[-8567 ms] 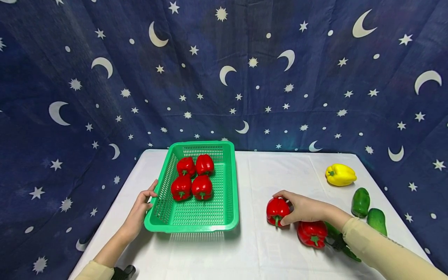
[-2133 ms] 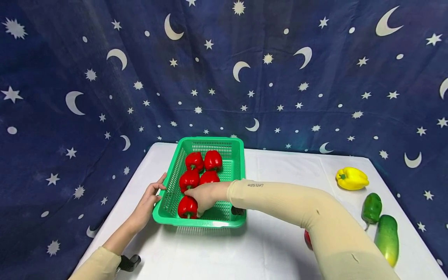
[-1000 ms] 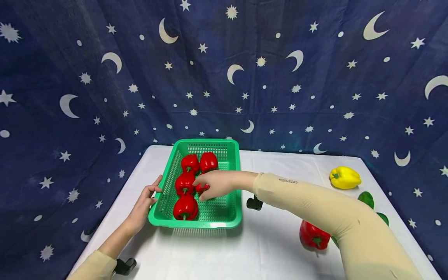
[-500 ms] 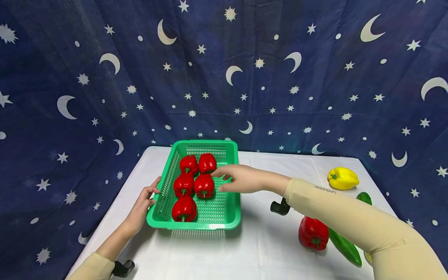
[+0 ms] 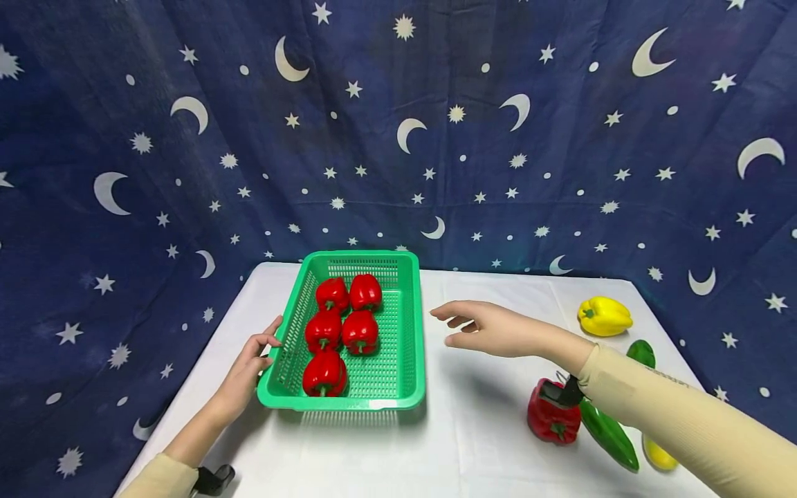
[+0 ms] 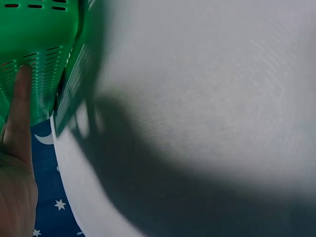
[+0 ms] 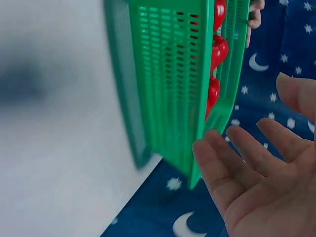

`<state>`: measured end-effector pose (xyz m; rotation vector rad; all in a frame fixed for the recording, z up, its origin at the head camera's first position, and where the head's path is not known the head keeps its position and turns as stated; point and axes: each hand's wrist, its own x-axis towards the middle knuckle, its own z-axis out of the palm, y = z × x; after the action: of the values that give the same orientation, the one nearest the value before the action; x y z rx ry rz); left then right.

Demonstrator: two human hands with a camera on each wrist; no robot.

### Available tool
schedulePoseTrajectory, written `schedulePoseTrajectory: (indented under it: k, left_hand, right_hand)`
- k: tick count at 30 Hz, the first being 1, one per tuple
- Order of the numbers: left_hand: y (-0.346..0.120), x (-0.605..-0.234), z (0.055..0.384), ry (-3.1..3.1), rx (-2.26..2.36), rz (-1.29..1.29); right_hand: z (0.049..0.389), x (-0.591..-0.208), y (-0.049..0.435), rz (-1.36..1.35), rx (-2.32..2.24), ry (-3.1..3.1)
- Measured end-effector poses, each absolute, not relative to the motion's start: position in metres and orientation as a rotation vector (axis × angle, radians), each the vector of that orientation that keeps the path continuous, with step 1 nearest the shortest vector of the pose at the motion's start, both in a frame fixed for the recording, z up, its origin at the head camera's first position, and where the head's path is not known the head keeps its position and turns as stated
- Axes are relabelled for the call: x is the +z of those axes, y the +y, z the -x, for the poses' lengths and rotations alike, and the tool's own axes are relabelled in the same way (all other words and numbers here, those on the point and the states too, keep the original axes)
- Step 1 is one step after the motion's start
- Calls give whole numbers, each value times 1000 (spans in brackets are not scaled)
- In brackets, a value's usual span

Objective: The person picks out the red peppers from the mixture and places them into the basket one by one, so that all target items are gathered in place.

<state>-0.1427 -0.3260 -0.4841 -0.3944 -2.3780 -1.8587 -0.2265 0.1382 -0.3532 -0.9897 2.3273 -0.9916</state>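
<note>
A green plastic basket (image 5: 389, 373) holds several red bell peppers (image 5: 360, 332), grouped toward its left side. The front one, a red bell pepper (image 5: 325, 373), lies near the basket's front left corner. My left hand (image 5: 239, 380) touches the basket's left wall with extended fingers; in the left wrist view a straight finger (image 6: 20, 94) lies against the slotted side. To the right of the basket, my right hand (image 5: 495, 330) is over the table, fingers spread loosely and nothing in them. Below its wrist stands another red bell pepper (image 5: 551, 422), partly covered by the black wrist camera.
Right of that pepper lies a long green vegetable (image 5: 613, 436). A yellow bell pepper (image 5: 604, 316) sits at the back right, a green pepper (image 5: 641, 353) in front of it. A yellow-ended vegetable (image 5: 660, 453) is partly hidden by the right sleeve. A dark star-patterned cloth hangs behind the white table.
A red bell pepper went from the table into the basket's front left. My right hand then touched another pepper inside, let go, and withdrew rightward. The left hand stayed at the basket.
</note>
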Motion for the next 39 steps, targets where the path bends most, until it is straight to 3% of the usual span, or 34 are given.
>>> schedulePoseTrajectory:
  k: [27,39]
  left_hand:
    - [-326,-480,143,-2416,-1847,413]
    - [-327,-486,144,-2376,-1880,457]
  right_hand:
    - [194,-390,257,700,-993,2421]
    - [180,-408,285,551,-940,2365]
